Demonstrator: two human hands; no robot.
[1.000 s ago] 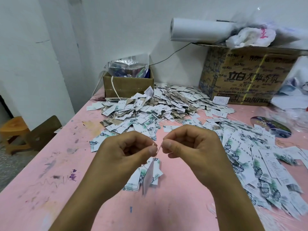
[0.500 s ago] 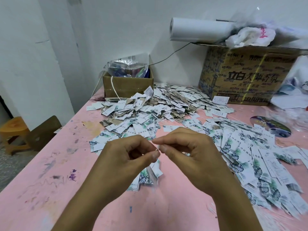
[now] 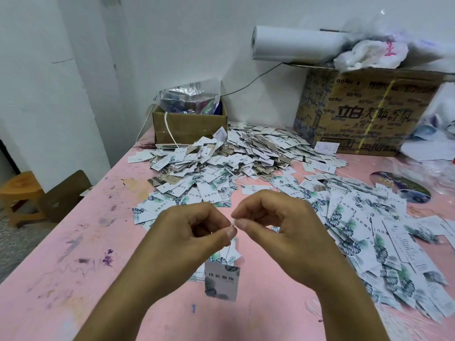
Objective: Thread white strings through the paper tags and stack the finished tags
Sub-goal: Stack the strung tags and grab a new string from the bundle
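My left hand [image 3: 189,232] and my right hand [image 3: 283,230] meet thumb to thumb above the pink table [image 3: 73,279]. Both pinch a thin white string [image 3: 234,222] between thumb and forefinger. A paper tag [image 3: 222,283] with a leaf print and dark lettering hangs from the string below my left hand, facing me. A small stack of tags [image 3: 229,254] lies on the table just behind it. A large heap of strung tags [image 3: 221,158] fills the back of the table. Loose leaf-print tags [image 3: 369,230] spread along the right side.
A small open cardboard box [image 3: 189,126] with a clear bag stands at the back left. A big printed carton [image 3: 369,112] with a white roll [image 3: 295,44] on it stands at the back right. A round disc [image 3: 401,187] lies right. A wooden stool [image 3: 19,193] stands left of the table.
The tag has dropped lower on the string and turned from edge-on to face me. My hands stay together, the right hand slightly raised.
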